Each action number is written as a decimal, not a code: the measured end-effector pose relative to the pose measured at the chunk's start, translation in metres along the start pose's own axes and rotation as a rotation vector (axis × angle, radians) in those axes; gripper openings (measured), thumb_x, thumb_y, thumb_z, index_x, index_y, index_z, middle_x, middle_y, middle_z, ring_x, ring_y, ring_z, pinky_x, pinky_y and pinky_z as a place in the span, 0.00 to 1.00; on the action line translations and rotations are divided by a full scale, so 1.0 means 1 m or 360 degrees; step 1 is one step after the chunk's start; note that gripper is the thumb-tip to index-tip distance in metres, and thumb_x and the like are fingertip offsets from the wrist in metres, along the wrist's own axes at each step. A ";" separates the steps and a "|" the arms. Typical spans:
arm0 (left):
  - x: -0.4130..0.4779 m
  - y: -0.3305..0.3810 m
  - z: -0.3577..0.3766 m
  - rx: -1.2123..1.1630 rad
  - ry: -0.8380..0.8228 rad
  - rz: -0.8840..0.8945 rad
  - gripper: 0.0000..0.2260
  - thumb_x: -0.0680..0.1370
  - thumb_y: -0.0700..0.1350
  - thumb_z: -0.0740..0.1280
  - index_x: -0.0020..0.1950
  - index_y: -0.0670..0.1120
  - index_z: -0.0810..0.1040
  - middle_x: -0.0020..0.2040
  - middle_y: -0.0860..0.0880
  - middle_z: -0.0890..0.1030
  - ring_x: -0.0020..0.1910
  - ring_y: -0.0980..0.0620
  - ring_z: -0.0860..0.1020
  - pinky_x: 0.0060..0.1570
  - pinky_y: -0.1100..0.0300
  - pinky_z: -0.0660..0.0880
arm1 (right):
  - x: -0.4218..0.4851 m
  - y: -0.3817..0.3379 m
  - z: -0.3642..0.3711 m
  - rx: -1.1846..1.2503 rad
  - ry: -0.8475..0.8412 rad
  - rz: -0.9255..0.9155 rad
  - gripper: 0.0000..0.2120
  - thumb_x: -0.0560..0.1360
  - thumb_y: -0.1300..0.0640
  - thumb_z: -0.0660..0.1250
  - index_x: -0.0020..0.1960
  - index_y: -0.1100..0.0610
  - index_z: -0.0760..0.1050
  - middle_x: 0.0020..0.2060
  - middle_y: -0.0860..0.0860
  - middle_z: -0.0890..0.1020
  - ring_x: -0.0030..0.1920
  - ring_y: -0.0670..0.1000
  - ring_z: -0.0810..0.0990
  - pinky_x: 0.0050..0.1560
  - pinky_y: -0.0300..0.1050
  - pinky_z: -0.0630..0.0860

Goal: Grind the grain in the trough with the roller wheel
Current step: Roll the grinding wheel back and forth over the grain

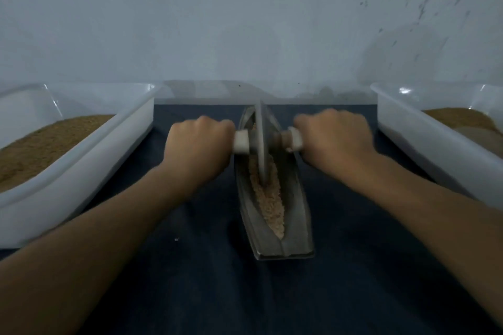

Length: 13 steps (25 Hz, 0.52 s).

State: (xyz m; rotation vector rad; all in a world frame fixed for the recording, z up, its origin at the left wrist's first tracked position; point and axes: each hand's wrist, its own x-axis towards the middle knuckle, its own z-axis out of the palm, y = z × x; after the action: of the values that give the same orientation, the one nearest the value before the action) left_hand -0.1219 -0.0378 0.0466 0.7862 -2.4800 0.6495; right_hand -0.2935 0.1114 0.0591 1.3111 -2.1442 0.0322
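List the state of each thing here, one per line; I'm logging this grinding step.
Left hand: closed on the wheel's left handle.
Right hand: closed on the right handle.
Wheel: upright in the trough, edge in the grain.
Trough: holds grain, lying on the dark cloth.
Grain: coarse, heaped along the groove.
Left tub: part filled.
Right tub: part filled.

My feed is dim and bluish; both hands, left hand (200, 144) and right hand (336, 136), are motion-blurred, straight edges bow outward, and small glints mark the tub rims (402, 90).
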 end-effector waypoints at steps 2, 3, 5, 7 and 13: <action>0.028 0.000 0.002 -0.0050 -0.0165 -0.0094 0.02 0.77 0.43 0.65 0.48 0.46 0.76 0.40 0.46 0.76 0.39 0.41 0.77 0.35 0.53 0.66 | 0.035 -0.003 0.005 0.0138 -0.0243 0.0053 0.04 0.75 0.52 0.69 0.48 0.48 0.75 0.43 0.51 0.80 0.43 0.57 0.79 0.37 0.46 0.71; 0.034 -0.001 0.001 -0.0042 -0.0225 -0.0096 0.04 0.77 0.43 0.65 0.50 0.47 0.78 0.43 0.45 0.78 0.42 0.41 0.79 0.37 0.53 0.67 | 0.039 -0.002 0.007 0.0158 -0.0308 0.0079 0.03 0.76 0.52 0.69 0.49 0.48 0.76 0.44 0.51 0.81 0.46 0.57 0.80 0.40 0.47 0.72; 0.021 -0.003 -0.008 -0.0020 -0.0135 -0.0007 0.02 0.75 0.44 0.67 0.47 0.48 0.76 0.38 0.48 0.74 0.36 0.43 0.76 0.33 0.55 0.66 | 0.017 0.002 0.004 0.0139 -0.0200 0.0050 0.06 0.73 0.52 0.69 0.44 0.48 0.72 0.38 0.48 0.76 0.40 0.56 0.78 0.35 0.45 0.67; -0.016 -0.004 -0.012 -0.0049 0.0118 0.0162 0.09 0.68 0.43 0.68 0.38 0.48 0.67 0.29 0.52 0.62 0.26 0.48 0.63 0.27 0.61 0.54 | -0.028 0.007 0.002 0.0053 0.0104 -0.0060 0.14 0.67 0.51 0.70 0.38 0.48 0.63 0.29 0.44 0.64 0.28 0.53 0.68 0.28 0.40 0.55; -0.009 -0.004 0.002 -0.0064 0.0016 0.0020 0.12 0.68 0.44 0.70 0.36 0.49 0.66 0.28 0.53 0.59 0.24 0.51 0.57 0.26 0.62 0.53 | -0.008 0.001 0.007 -0.0041 0.0198 -0.0011 0.12 0.67 0.51 0.72 0.38 0.48 0.68 0.27 0.44 0.62 0.26 0.51 0.63 0.29 0.38 0.53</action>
State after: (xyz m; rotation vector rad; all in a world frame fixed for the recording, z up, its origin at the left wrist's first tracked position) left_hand -0.1132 -0.0382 0.0412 0.7515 -2.4827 0.6048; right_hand -0.2951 0.1159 0.0497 1.2683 -2.0288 0.0813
